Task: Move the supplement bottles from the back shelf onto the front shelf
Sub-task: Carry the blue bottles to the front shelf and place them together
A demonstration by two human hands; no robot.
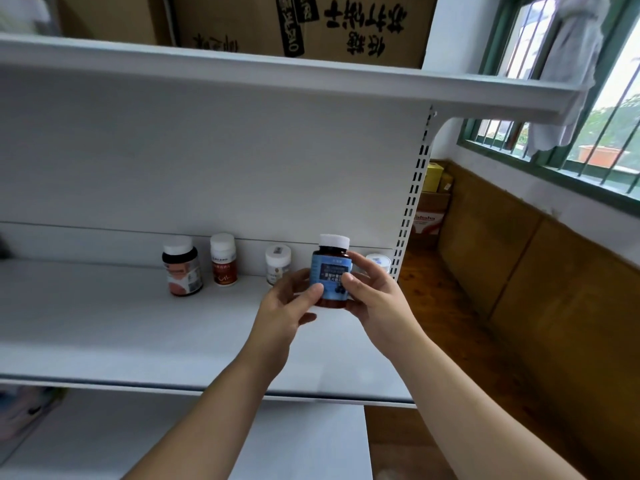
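A brown bottle with a blue label and white cap (330, 268) is held upright above the white shelf (121, 327). My left hand (287, 306) grips its lower left side and my right hand (370, 292) grips its right side. Along the shelf's back panel stand a dark bottle with a pink label (182, 266), an orange-labelled bottle (224, 259) and a white bottle (277, 265). Another white-capped bottle (379, 261) shows partly behind my right hand.
An upper shelf (277, 77) carries cardboard boxes (301, 26). A lower shelf (304, 441) sits below. To the right are a wooden floor (446, 317), wood-panelled wall, stacked boxes (431, 202) and a barred window (571, 98).
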